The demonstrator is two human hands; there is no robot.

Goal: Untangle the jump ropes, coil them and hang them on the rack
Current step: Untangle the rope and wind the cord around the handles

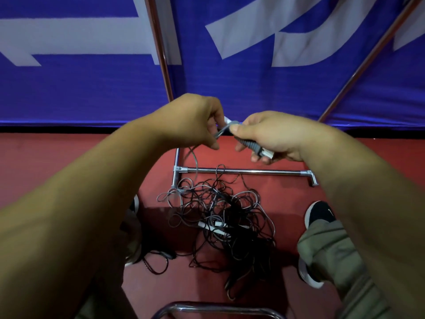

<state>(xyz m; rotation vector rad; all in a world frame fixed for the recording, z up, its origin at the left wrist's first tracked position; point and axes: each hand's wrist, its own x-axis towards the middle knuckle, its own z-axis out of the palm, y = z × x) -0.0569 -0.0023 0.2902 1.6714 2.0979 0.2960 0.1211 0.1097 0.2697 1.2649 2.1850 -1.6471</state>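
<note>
1. The right hand (271,137) is wrapped round a grey handle (254,147). The left hand (195,120) pinches the grey rope (196,164) just where it leaves that handle. One rope is being picked out but is not yet free.
2. Lower down, the held rope runs into the tangle of jump ropes (220,215) on the red floor (69,157) between the shoes (320,214). Black and grey strands are looped through each other there, with other handles (213,226) lying among them.
3. Just beyond the tangle stands the rack (243,172). No coiled rope shows on the parts of it in view.
4. This looks like an early stage. Most of the untangling, and all the coiling and hanging, seem still to do.
</note>
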